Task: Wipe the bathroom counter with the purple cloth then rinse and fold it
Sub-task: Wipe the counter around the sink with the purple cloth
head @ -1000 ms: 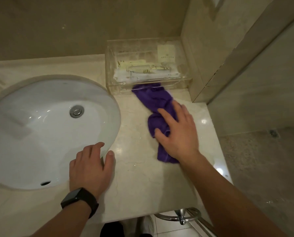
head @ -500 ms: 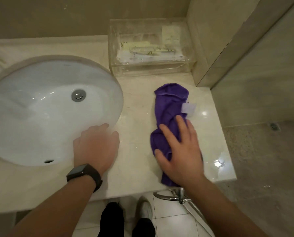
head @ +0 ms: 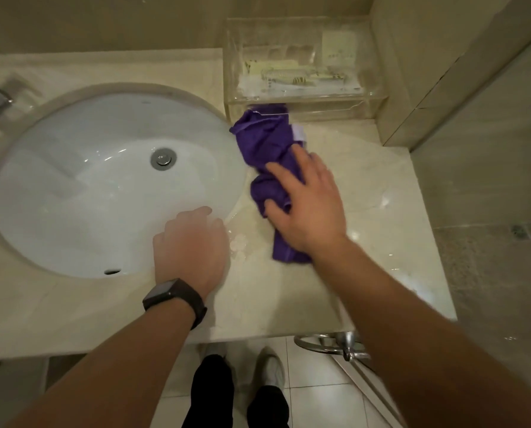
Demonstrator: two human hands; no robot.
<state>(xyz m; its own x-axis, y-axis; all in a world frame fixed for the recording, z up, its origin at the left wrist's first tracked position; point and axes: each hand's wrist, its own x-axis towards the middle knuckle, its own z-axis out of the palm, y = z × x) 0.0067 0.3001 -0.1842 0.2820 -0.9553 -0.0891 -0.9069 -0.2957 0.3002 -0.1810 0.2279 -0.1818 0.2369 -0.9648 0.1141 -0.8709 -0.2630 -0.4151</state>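
Our right hand [head: 307, 208], fingers spread, presses the purple cloth [head: 267, 140] onto the tabletop [head: 366, 186], while our left hand [head: 191, 245] (blurred, holding nothing) rests by the sink [head: 72, 186].

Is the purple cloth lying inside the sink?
No, the purple cloth lies on the counter beside the sink, under the right hand.
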